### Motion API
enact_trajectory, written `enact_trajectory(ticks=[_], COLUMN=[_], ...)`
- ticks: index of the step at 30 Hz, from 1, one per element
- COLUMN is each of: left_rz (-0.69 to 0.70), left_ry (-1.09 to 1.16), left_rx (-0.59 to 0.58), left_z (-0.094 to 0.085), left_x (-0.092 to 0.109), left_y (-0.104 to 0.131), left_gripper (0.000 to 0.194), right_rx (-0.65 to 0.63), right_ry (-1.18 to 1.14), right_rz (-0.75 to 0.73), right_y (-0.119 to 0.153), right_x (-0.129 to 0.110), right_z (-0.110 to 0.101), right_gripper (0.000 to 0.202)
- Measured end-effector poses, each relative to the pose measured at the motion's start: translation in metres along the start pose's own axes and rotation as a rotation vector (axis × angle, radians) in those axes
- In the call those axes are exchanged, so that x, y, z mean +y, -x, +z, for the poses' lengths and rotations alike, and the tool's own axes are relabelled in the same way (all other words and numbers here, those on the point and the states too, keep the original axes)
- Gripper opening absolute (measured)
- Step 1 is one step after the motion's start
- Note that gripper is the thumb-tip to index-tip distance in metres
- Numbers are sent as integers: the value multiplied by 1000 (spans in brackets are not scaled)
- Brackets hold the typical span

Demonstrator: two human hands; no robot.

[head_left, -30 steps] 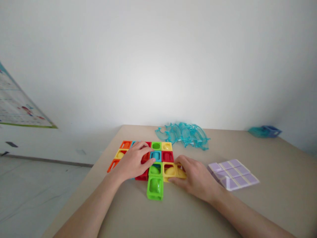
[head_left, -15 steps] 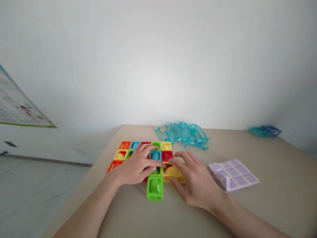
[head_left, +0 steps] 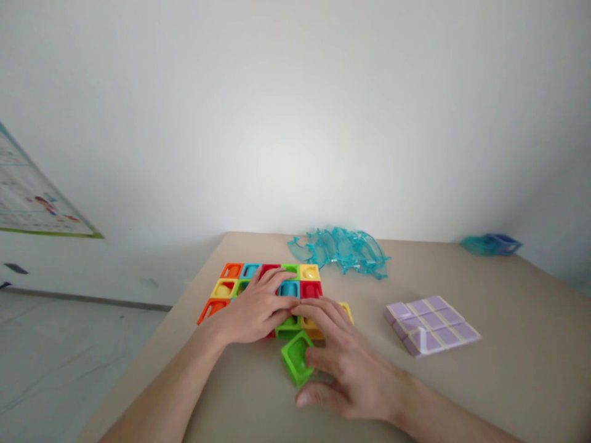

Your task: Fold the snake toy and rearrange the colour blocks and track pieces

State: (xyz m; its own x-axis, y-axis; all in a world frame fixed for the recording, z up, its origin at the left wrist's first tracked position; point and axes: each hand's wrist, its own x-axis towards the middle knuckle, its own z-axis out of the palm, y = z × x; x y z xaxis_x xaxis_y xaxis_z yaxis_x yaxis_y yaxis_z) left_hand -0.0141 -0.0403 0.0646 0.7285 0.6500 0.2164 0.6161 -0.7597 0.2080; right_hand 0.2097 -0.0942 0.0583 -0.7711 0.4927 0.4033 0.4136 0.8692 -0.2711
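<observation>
Rows of coloured plastic blocks (head_left: pixel 311 290) in orange, blue, red, green and yellow lie side by side on the table. My left hand (head_left: pixel 258 307) rests flat across them with its fingers spread, hiding several. At their near side a loose green block (head_left: pixel 296 357) lies turned at an angle. My right hand (head_left: pixel 341 357) is open around its right side, with a bent finger touching it and the thumb apart below. The other fingers of that hand reach over the yellow blocks (head_left: pixel 346 312) and meet the left fingertips.
To the right lies a flat purple tiled square (head_left: pixel 434 323). Translucent teal plastic pieces (head_left: pixel 344 251) are heaped near the wall, and blue and teal pieces (head_left: pixel 494 244) sit at the far right. The table's left edge (head_left: pixel 152 344) borders a lower floor.
My right hand has moved left and nearer to me, onto the green block. That block has turned and come away from the row. My left hand stays nearly still.
</observation>
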Motion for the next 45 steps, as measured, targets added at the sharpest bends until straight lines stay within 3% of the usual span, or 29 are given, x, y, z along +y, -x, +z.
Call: enact_trajectory(ticks=[4,8,14,17,26,30,34,37,41,45], left_rz=[-4,-4,-16,-19,-73,-69,-93,-82,-84,-118], left_ry=[-13,-13,31,60,50,99,159,141,180,298], left_rx=[2,4,-67,-88,-48,-50,-26,-15,-21,-15], left_z=[0,1,-4,-6,1,-3,-4,-2,-3,-7], left_x=[1,1,2,3,4,2,-1,-3,-4,-6], left_y=[0,0,1,2,-1,0,0,0,-1,0], left_gripper=[28,32,30,41,38,33,32,30,31,31], right_rx=[20,-8,-165,-238,-254,-231,-180,-147,-158,-137], right_ry=[-39,-40,-45,-16,267,227,194,129,89,118], right_rz=[-35,105,166,202,457,402,341,212,63,13], right_y=[5,10,12,11,4,8,10,8,-1,-13], right_x=[8,17,24,23,-9,-14,-17,-25,-35,-37], right_z=[-9,-19,-39,-46,-21,-14,-11,-5,14,35], right_gripper=[39,29,23,21,39,43,28,23,34,44])
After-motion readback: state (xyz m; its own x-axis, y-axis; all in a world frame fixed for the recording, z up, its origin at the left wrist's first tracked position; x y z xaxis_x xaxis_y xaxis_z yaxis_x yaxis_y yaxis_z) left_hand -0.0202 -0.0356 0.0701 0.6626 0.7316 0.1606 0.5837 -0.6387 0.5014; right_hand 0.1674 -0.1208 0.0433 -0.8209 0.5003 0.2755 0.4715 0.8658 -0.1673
